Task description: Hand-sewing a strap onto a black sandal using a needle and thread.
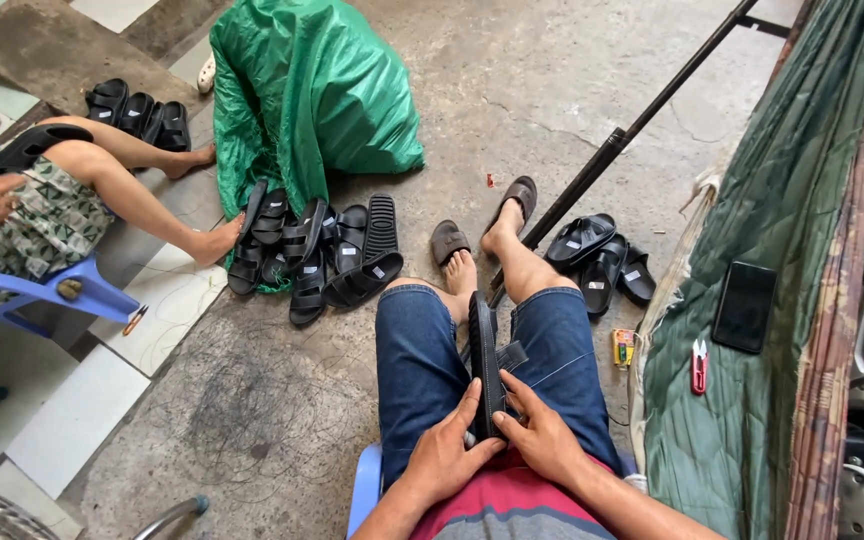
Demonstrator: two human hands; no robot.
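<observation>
I sit on a blue chair in denim shorts. A black slide sandal (485, 355) stands on edge between my thighs, sole turned left. My left hand (449, 450) presses against its near end from the left. Gripping the same end from the right is my right hand (543, 437), fingers along the strap side. A heap of black sandals (310, 250) lies on the concrete ahead, at the foot of a green plastic sack (307, 85).
Three black sandals (600, 258) lie by my right foot. A green hammock (782, 250) at right carries a phone (745, 306) and red thread snips (699, 366). Another person sits at left on a blue chair (52, 290), holding a sandal (32, 146).
</observation>
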